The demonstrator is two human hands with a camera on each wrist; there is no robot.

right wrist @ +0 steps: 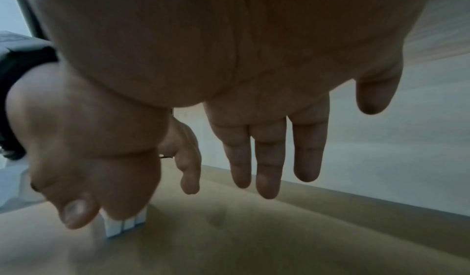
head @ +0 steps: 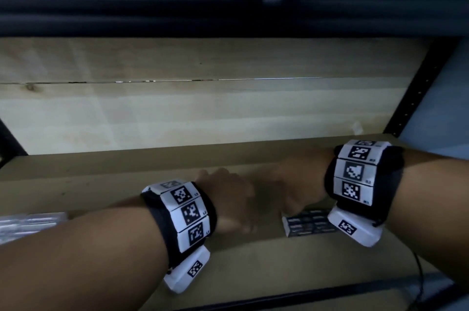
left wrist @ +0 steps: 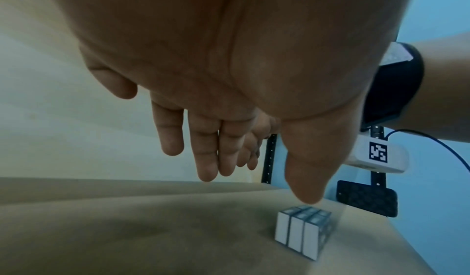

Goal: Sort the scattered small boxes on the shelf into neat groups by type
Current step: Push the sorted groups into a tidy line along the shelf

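Note:
A tight row of small dark boxes with white ends (head: 308, 223) lies on the brown shelf board (head: 253, 260), at the right of centre. In the left wrist view three of these boxes (left wrist: 302, 233) stand side by side. My right hand (head: 286, 188) hovers directly over them with straight fingers (right wrist: 267, 158) and holds nothing. Its thumb (right wrist: 76, 213) hangs in front of the boxes (right wrist: 124, 225); whether it touches them cannot be told. My left hand (head: 228, 199) hangs just left of the boxes, its fingers (left wrist: 206, 154) relaxed and empty.
A pale, silvery pack (head: 28, 224) lies at the far left of the shelf. A light wooden back panel (head: 203, 112) closes the rear. A black perforated upright (head: 416, 97) bounds the right side. A black cable (head: 418, 272) runs near the front right edge.

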